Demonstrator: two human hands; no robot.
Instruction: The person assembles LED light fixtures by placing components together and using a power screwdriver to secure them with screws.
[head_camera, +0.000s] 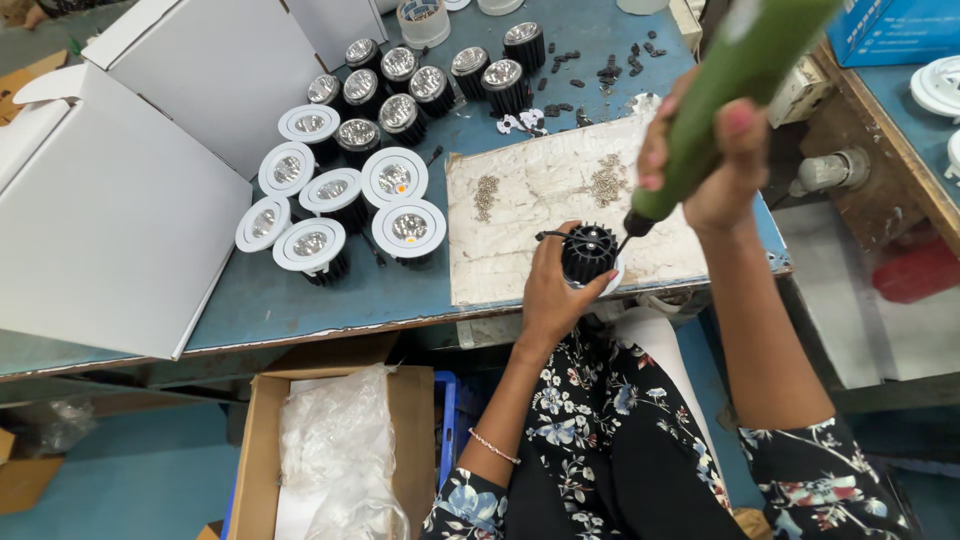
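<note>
1. At my far left an open white carton (110, 200) stands on the blue worktop (300, 300), flaps up; I cannot see inside it.
2. Below the worktop edge a brown cardboard box (262, 450) sits on the floor, holding crumpled clear plastic wrap (335, 450).
3. Beside the white carton, finished white-rimmed downlights (340, 200) lie face up in a cluster, with black rimless ones (430, 80) behind them.
4. On the worn white board (560, 200) lie two small heaps of screws (605, 180).
5. My left hand (550, 290) is curled shut around a black finned lamp housing (588, 250), pinning it at the board's near edge.
6. My right hand (715, 165) is clamped on a green electric screwdriver (730, 90), held tilted, its tip touching the housing's top.
</note>
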